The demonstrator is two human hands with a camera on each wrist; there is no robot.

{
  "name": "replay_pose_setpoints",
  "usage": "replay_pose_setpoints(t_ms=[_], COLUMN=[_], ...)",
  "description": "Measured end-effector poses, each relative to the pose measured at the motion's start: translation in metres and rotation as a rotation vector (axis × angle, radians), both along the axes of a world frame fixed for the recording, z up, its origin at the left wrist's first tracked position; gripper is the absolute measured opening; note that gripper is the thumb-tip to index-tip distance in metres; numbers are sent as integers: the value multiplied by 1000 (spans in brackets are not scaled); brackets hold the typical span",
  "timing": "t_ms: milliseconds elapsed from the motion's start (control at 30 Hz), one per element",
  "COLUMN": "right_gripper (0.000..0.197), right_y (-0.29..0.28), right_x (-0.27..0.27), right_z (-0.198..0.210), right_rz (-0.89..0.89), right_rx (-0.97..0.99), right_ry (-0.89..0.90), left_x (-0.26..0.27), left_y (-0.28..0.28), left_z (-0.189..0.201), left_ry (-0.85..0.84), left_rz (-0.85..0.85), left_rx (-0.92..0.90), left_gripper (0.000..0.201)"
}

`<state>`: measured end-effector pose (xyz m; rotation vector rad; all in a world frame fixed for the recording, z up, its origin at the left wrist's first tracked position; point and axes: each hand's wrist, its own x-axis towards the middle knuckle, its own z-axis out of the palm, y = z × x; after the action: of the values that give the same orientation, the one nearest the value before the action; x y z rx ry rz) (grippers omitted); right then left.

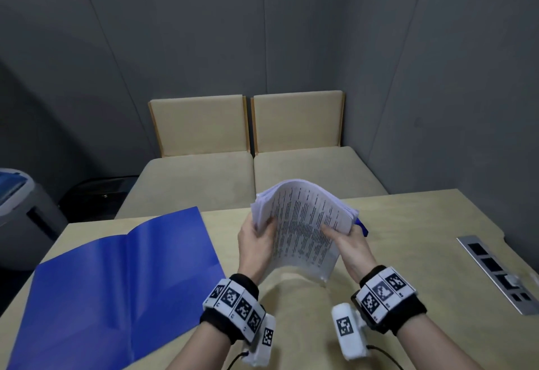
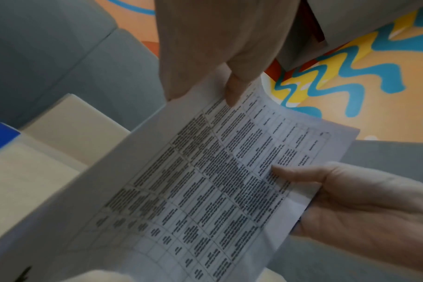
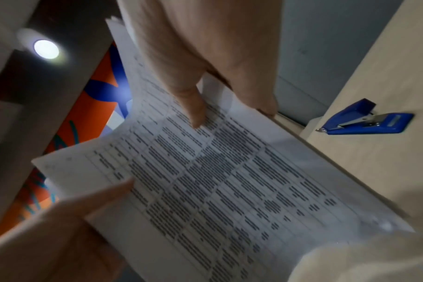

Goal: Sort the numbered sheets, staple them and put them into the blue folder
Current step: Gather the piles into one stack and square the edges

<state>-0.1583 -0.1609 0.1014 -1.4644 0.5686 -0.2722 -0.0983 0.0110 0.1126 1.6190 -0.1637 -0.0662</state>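
You hold the stack of printed sheets lifted off the bench, so this looks like the squaring-up or page-checking stage before stapling. Your left hand closes its grip on the stack's left edge, thumb on the printed face, and your right hand pinches the right edge the same way. To do this well, keep both thumbs light so the pages can slide, read each page number while you fan them, then tap the lower edge on the bench until the corners line up. The pages bow upward between your hands and fan loosely at the far end, so they are not yet flush. The blue stapler lies on the bench just beyond the stack, near your right hand. The blue folder lies open on the bench to the left of the stack, well apart from it.
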Motion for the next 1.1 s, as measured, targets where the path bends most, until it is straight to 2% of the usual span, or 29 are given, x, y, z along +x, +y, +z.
replay_pose_setpoints(t_ms=[133, 200, 367, 467, 567, 733, 933, 1100], right_gripper=[29, 32, 25, 23, 19, 28, 20, 18], right_y=[2, 4, 4, 3, 2, 0, -7, -9], right_x=[-7, -11, -8, -6, -4, -1, 3, 2], right_z=[-3, -11, -25, -24, -24, -24, -27, -28], right_rz=[-16, -19, -53, -61, -59, -28, -22, -34], right_rx=[27, 46, 64, 72, 114, 85, 57, 41], right_ry=[-97, -102, -94, -112, -142, -162, -125, -90], left_x=[2, 3, 5, 12, 16, 27, 28, 26], left_y=[5, 9, 14, 24, 37, 50, 50, 44], left_z=[-8, -17, -22, -24, -22, -20, -16, -6], left_ry=[67, 130, 139, 73, -35, -78, -155, -268], left_rz=[59, 54, 29, 81, 143, 158, 156, 152], left_rx=[-68, -86, -58, -55, -84, -75, -9, 59], left_gripper=[34, 32, 29, 27, 14, 6, 12, 9])
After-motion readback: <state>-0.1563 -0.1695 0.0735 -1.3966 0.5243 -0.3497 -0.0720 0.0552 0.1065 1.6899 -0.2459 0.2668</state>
